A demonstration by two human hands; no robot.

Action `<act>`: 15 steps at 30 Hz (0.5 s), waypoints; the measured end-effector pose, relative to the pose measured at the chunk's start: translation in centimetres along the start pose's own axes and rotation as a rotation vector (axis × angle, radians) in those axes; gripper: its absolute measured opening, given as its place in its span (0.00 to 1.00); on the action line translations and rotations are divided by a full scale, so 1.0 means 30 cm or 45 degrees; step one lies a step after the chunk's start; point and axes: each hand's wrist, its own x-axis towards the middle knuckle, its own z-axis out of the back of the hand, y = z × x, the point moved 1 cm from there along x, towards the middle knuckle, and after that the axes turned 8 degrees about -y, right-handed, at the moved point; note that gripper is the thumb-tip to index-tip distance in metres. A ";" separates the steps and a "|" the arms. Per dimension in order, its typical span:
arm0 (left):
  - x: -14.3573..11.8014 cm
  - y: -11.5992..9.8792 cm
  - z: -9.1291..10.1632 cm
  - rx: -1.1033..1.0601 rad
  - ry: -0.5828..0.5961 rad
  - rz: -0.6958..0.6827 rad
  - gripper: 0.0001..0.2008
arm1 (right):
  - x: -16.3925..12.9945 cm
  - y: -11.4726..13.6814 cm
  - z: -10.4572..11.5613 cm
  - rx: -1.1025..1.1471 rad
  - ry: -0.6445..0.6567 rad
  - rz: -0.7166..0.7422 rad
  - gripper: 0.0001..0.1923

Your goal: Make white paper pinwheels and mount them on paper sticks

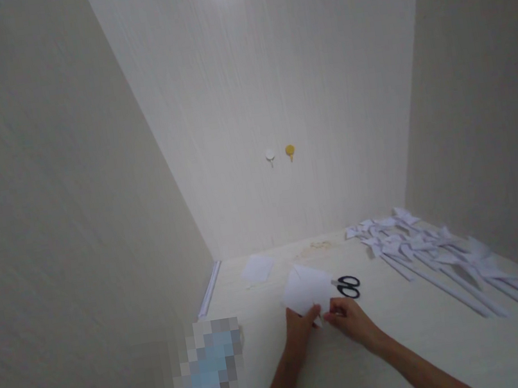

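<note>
The left hand (303, 325) pinches white paper (306, 286) in its fingers. The right hand (349, 318) curls its fingers together beside it.

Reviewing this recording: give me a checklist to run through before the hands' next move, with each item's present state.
1. White paper held by the left hand: ok.
2. Right hand gripping the paper: cannot tell; its fingers are by the near corner.
3. Scissors out of both hands: ok.
4. Scissors in full view: not ok; the paper seems to hide the blade end.
5. Second sheet apart from the held paper: ok.
</note>
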 end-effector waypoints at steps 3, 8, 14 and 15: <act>0.000 -0.003 0.000 -0.004 -0.003 0.011 0.08 | -0.001 0.001 -0.004 -0.030 -0.002 -0.042 0.11; 0.001 -0.003 0.002 -0.023 0.014 0.021 0.08 | -0.001 -0.015 -0.016 -0.036 0.068 -0.034 0.11; 0.001 0.005 0.003 -0.014 0.020 -0.002 0.08 | -0.006 -0.010 -0.016 -0.112 0.019 0.007 0.11; 0.001 0.007 0.003 -0.010 0.019 0.004 0.08 | -0.007 -0.007 -0.016 -0.093 0.022 0.024 0.10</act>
